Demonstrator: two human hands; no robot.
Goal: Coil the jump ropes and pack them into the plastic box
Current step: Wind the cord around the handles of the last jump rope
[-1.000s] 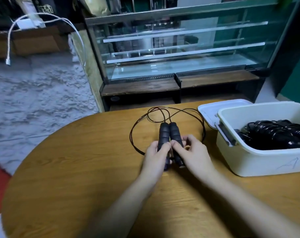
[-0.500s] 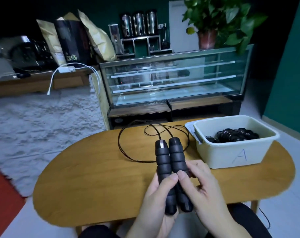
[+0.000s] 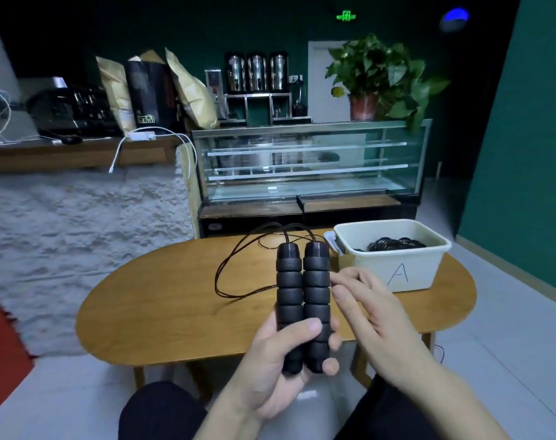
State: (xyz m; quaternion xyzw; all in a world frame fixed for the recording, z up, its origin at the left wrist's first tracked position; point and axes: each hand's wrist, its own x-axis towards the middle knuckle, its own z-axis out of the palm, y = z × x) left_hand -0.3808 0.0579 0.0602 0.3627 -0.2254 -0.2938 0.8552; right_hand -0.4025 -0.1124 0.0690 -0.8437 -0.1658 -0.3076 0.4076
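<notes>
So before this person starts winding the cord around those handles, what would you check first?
1. Both handles held side by side in the left hand: ok.
2. Right hand free to take the cord: ok, it holds nothing.
3. Cord free of knots: cannot tell; it lies in loose overlapping loops on the table.
4. Plastic box open: ok.
5. Room left in the box: ok, coiled ropes sit low inside.
</notes>
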